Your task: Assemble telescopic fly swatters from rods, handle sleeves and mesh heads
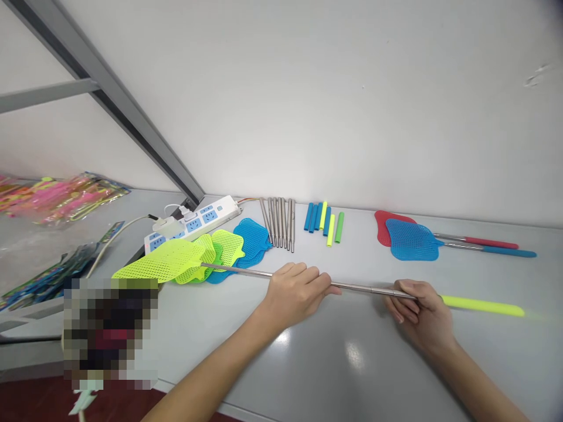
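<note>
Stretched across the table in front of me is a yellow fly swatter [365, 288] with an extended metal telescopic rod. My left hand [299, 291] is wrapped round the middle of the rod. Close to the yellow grip, my right hand [420, 310] has its fingers curled around the rod's thicker end. The swatter's yellow mesh head [160, 261] lies at the left, over a pile of mesh heads that includes a yellow-green one [227, 249] and a blue one [251, 237]. The swatter's yellow grip [484, 305] points right.
Several metal rods [281, 223] lie in a row at the back, beside short blue, yellow and green tubes [326, 220]. A blue swatter [413, 240] overlaps a red swatter [382, 227] at right. A white power strip [211, 217] and packaged goods [65, 196] are left, beside a grey metal frame [132, 111].
</note>
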### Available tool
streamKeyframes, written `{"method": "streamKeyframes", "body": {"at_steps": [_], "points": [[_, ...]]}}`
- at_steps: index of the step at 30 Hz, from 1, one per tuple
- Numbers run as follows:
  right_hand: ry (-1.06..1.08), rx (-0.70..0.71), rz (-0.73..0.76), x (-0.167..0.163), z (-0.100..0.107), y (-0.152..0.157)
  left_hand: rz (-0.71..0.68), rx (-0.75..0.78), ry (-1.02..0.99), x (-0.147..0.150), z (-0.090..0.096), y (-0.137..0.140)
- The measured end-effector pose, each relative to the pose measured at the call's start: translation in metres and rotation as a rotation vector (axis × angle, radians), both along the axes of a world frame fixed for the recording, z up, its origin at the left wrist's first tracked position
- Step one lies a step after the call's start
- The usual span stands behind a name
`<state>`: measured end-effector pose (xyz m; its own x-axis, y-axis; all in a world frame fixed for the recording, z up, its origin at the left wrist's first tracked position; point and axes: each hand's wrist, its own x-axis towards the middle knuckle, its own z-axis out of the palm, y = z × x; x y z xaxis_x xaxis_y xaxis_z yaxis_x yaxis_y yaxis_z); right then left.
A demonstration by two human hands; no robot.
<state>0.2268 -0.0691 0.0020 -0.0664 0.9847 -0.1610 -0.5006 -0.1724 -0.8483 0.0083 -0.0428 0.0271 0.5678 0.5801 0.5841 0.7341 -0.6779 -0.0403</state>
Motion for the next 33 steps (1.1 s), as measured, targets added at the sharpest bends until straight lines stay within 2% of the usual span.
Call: {"method": "streamKeyframes", "body": {"at_steps": [6, 11, 18, 23, 27, 33], "points": [[0.017, -0.024, -0.022, 0.004, 0.000, 0.005, 0.004, -0.008, 0.013, -0.005, 0.003, 0.002], [0.076, 0.038, -0.198, 0.021, 0.001, 0.015, 0.063, -0.050, 0.008, -0.021, 0.004, 0.011], [0.138, 0.017, -0.215, 0.021, 0.000, 0.017, 0.085, -0.170, -0.024, -0.020, -0.002, 0.011], [0.162, -0.020, -0.137, 0.011, 0.001, 0.017, 0.096, -0.232, -0.067, -0.015, 0.000, 0.007], [0.074, -0.050, -0.025, 0.003, 0.001, 0.015, 0.079, -0.269, -0.064, -0.011, 0.001, 0.004], [0.025, -0.064, 0.032, 0.001, 0.001, 0.014, 0.078, -0.295, -0.037, -0.007, -0.002, 0.002]]}}
